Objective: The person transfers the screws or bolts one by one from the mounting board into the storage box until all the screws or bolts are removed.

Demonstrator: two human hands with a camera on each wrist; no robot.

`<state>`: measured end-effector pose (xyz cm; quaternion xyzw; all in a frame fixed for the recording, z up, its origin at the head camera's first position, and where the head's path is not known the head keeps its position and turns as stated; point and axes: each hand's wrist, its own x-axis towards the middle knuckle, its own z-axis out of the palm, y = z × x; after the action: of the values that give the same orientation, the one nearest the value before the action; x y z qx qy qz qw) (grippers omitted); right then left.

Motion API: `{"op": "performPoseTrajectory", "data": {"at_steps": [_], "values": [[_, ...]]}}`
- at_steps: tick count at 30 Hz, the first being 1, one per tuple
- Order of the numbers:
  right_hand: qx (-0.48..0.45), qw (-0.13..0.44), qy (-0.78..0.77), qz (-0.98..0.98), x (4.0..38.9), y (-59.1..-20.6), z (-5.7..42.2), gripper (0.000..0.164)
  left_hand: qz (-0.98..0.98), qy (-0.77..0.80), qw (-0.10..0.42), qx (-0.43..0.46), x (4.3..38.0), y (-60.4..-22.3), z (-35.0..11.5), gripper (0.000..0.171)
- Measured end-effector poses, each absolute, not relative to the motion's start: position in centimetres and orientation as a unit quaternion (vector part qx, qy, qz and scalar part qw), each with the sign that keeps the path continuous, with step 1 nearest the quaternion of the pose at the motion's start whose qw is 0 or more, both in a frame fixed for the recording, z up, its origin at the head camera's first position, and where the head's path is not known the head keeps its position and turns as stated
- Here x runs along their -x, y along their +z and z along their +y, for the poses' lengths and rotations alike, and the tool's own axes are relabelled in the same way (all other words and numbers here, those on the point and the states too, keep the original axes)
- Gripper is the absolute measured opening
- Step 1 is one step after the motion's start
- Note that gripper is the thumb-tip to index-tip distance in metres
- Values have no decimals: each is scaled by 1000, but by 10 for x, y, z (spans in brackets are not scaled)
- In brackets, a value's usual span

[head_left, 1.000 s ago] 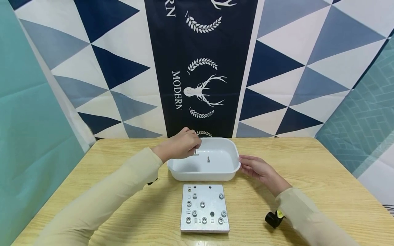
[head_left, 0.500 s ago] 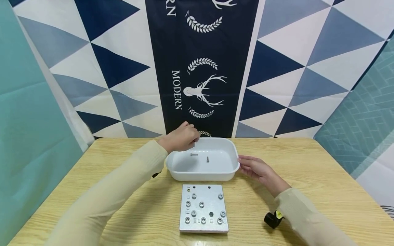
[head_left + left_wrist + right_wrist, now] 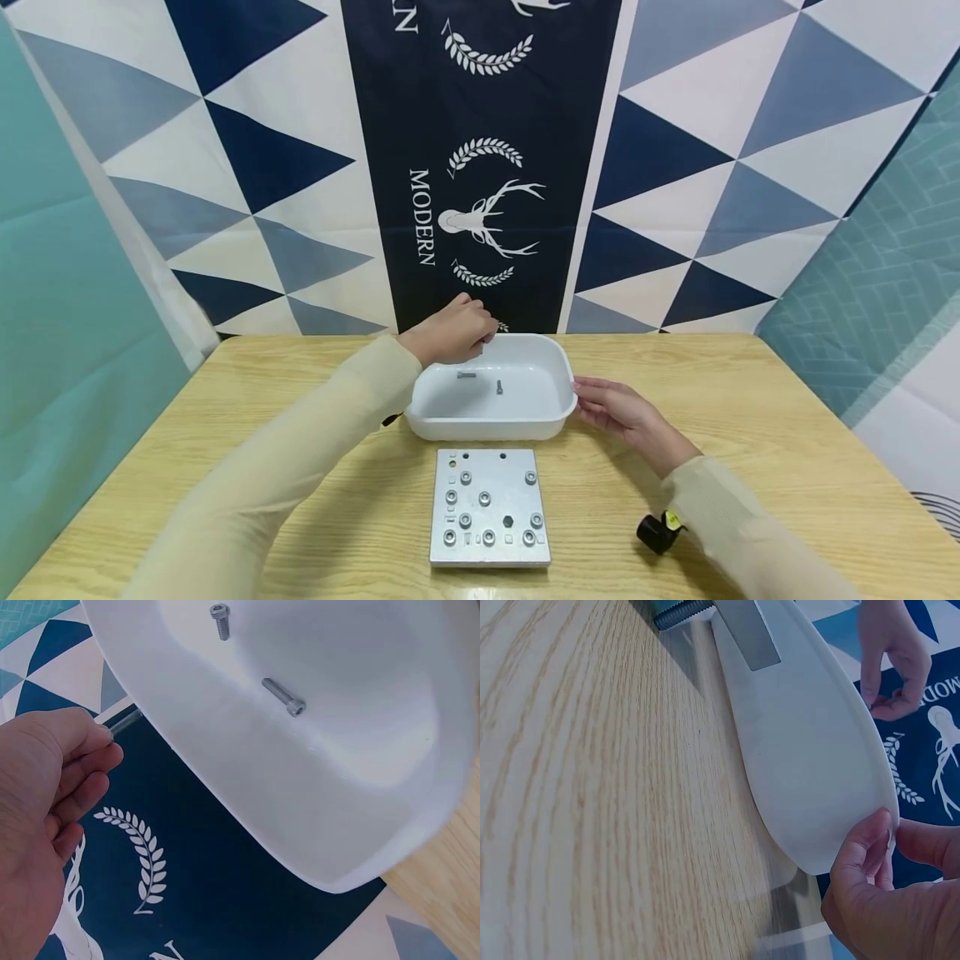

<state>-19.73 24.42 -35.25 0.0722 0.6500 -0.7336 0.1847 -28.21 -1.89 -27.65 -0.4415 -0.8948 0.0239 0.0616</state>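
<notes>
My left hand is over the far left part of a white plastic tray. Thumb and forefinger pinch a small socket head screw, best seen in the left wrist view. Two more such screws lie on the tray floor: one screw on its side to the left, another screw near the middle. At the tray's right end my right hand pinches the rim; in the right wrist view the fingers are on its outer side.
A silver metal plate with several socket head screws set in it lies in front of the tray. Some of its holes have no screw. Below my right wrist is a black wrist camera. A patterned cloth hangs behind the wooden table.
The left hand has risen with the screw and shifted slightly right and away from the tray floor. The right hand stays on the rim. The head view has shifted a little.
</notes>
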Motion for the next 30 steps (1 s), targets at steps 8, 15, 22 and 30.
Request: {"op": "performPoseTrajectory", "data": {"at_steps": [8,15,22,30], "values": [[-60,180,-735,650,197,-352,244,59,-893,13,61,445,284,-273,-11,8],[-64,179,-727,660,198,-354,245,63,-892,25,63,448,285,-275,-6,12],[-75,175,-727,660,198,-355,243,62,-898,38,50,435,278,-275,-9,22],[-68,177,-738,648,196,-354,244,59,-894,12,64,444,253,-277,-25,28]]}}
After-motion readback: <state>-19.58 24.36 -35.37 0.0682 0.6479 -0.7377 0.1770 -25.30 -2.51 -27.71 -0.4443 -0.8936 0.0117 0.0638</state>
